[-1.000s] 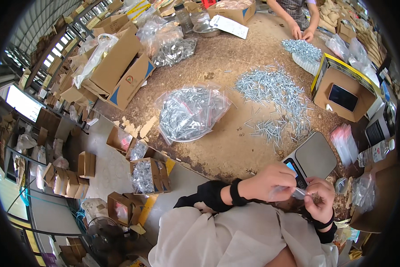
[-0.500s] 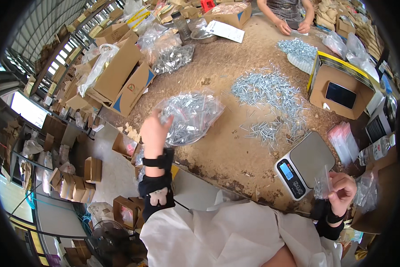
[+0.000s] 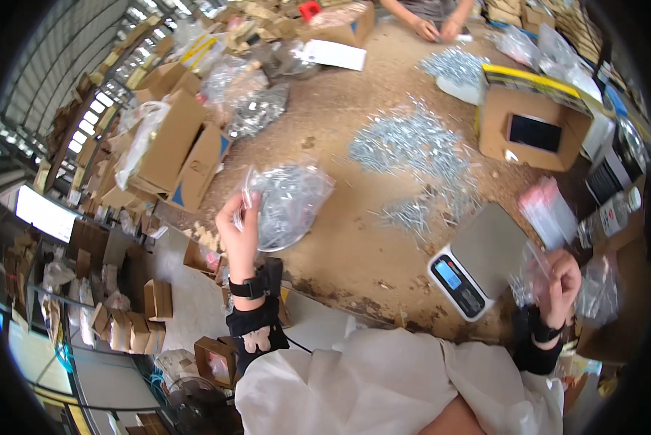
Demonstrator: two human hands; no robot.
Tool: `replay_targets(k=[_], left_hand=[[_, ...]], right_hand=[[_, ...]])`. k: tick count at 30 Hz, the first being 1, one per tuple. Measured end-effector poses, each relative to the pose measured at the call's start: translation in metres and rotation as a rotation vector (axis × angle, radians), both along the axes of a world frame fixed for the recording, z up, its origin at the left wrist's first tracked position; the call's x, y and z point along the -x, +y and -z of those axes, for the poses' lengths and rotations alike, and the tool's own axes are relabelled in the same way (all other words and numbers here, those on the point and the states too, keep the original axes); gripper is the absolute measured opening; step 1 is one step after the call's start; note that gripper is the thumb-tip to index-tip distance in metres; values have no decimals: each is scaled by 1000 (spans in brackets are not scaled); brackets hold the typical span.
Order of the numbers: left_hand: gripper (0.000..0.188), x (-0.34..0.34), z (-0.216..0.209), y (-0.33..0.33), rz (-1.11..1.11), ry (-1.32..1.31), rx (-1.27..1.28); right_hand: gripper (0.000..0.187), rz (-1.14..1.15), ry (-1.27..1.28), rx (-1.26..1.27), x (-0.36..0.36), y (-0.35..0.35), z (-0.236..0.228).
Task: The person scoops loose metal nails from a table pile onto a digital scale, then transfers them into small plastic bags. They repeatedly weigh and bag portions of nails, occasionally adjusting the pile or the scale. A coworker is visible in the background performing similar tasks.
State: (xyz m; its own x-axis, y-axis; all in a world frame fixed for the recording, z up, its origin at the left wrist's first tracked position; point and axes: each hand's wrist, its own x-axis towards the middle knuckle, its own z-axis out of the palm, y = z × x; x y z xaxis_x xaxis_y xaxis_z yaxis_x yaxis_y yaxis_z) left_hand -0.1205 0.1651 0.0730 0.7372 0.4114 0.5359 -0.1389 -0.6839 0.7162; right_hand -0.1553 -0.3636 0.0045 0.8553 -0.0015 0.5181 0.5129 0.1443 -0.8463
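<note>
My left hand (image 3: 238, 228) pinches a small clear plastic bag (image 3: 250, 190) at the edge of a heap of clear bags of metal pieces (image 3: 291, 199); what is inside the pinched bag is blurred. The heap seems to lie on a round dish, whose rim shows at the near side. In my right hand (image 3: 561, 286), closed fingers grip the top of a small clear zip bag (image 3: 530, 279) with small metal pieces low in it. This bag hangs by the near right corner of a digital scale (image 3: 488, 246) with a lit display. Nothing sits on the scale's plate.
Loose silvery screws or nails (image 3: 412, 148) spread over the middle of the table (image 3: 325, 268). Flat zip bags (image 3: 546, 210) lie right of the scale. An open carton (image 3: 496, 134) holds a phone (image 3: 534, 133). Cardboard boxes (image 3: 169, 145) stand left. Across the table, another person's hands (image 3: 438, 29) work.
My left hand has closed on a small bag and lifted its edge from the heap. The right hand still holds its bag. The whole view has shifted slightly.
</note>
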Motion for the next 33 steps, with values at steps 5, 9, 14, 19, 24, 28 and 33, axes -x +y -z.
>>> replay_targets(k=[5, 9, 14, 19, 24, 28, 33], left_hand=[[16, -25, 22, -163, 737, 180, 396], [16, -44, 57, -254, 1033, 429, 281], [17, -40, 56, -304, 1018, 296, -205], [23, -42, 42, -268, 883, 363, 63], [20, -35, 35, -213, 706, 271, 183], [18, -24, 37, -189, 582, 165, 137], [19, -8, 31, -132, 248, 72, 10]], right_hand=[[29, 173, 31, -151, -6, 9, -15], [24, 198, 169, -326, -19, 5, -17], [18, 234, 196, -181, -25, -4, -10], [18, 106, 289, -30, -15, -6, -23], [19, 100, 256, -39, -15, -6, -27], [20, 60, 169, 10, -9, -4, -28], [18, 211, 122, 225, 5, 0, -37]])
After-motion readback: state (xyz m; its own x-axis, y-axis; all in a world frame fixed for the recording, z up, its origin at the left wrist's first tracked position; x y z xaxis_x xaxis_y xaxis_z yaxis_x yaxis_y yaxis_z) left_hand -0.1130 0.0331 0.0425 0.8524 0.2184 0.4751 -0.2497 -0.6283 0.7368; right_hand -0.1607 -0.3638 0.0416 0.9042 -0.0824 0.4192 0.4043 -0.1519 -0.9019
